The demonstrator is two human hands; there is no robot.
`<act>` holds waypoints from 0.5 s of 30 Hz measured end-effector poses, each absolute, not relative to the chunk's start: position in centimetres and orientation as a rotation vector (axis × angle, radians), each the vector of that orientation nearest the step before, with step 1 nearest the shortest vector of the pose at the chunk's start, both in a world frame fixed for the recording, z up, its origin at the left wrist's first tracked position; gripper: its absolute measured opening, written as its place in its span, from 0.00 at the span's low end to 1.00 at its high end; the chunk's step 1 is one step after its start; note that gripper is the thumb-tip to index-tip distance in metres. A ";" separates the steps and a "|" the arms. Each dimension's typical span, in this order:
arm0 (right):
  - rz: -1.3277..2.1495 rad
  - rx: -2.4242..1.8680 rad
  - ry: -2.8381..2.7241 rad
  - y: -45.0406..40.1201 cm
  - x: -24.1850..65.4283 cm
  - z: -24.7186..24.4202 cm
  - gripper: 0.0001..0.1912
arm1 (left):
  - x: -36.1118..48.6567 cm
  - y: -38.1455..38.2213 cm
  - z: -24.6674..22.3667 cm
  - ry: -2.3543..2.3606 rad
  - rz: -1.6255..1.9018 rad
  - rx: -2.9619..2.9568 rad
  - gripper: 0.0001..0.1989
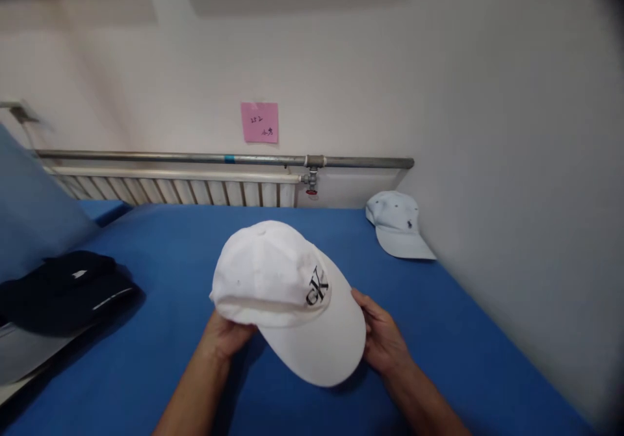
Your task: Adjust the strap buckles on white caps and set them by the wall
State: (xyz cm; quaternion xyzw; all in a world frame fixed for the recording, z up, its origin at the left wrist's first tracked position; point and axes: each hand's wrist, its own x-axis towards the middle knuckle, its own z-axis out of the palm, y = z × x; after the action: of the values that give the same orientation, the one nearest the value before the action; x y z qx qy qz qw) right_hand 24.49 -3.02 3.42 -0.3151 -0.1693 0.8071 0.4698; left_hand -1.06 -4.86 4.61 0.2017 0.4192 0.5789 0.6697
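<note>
A white cap [273,273] with black lettering on its front is held up over the blue surface [180,358], its brim pointing to the lower right. My left hand [227,335] grips the cap's lower left edge from beneath, its fingertips hidden behind the cap. My right hand [381,333] holds the right edge of the brim, thumb on the edge and fingers partly behind it.
A light blue cap [397,221] lies at the back right by the wall. Dark caps [63,293] sit at the left, over a grey one [26,351]. Behind the surface run a metal pipe [185,158] and a radiator [195,191]; a pink note [260,123] hangs above.
</note>
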 end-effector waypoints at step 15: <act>0.541 -1.161 -1.295 -4.1 26.7 5.5 0.08 | 4.0 -5.9 4.2 0.976 1.069 0.690 0.24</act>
State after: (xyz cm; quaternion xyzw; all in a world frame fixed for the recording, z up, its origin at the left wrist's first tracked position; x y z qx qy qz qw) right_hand 26.74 -4.07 5.47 -0.5035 -0.5616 0.2345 0.6132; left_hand 4.04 -5.93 4.16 0.3094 0.4375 0.4791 0.6952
